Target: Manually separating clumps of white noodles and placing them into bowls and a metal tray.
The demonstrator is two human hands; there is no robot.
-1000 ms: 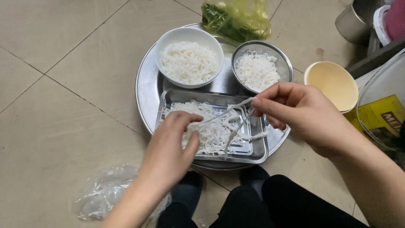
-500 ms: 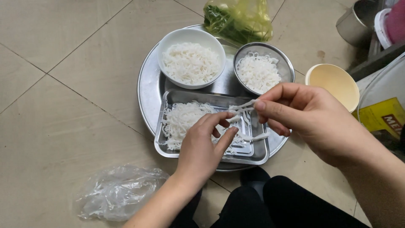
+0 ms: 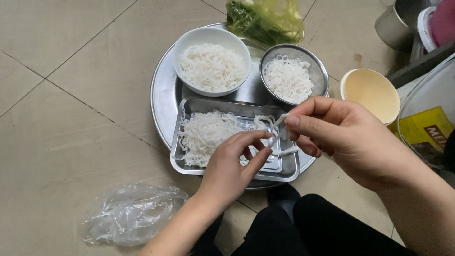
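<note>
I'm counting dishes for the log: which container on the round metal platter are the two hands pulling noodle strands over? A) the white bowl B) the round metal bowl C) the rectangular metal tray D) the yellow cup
C: both the left hand and right hand pinch noodle strands above the rectangular metal tray.

Shiny round steel platter (image 3: 163,90), rectangular brushed-metal tray (image 3: 289,173), glossy white ceramic bowl (image 3: 212,37), crinkled clear plastic bag (image 3: 130,213), matt beige floor tiles (image 3: 71,61).
</note>
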